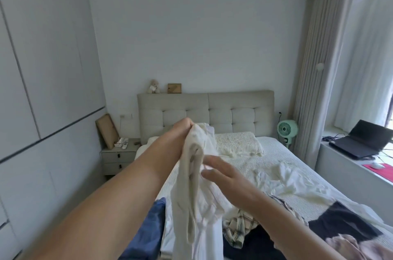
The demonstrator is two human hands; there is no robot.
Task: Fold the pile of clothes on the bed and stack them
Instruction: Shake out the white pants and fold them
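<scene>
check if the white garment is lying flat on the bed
No, the left hand grips the white garment by its top and holds it up so it hangs above the bed.

The bed (251, 164) has a pale striped cover and a tufted headboard (212, 115). A pillow (238, 146) lies against the headboard. A crumpled cream cloth (291, 183) lies mid-mattress, and at the near end a checked garment (240, 225), dark clothes (340, 221) and a blue garment (148, 230).

Teddy bear (153, 86) and small frame (174, 88) on the headboard (229, 111). Green fan (286, 130) right of it; open laptop (364, 140) on window ledge. Nightstand (119, 156) at left.
</scene>
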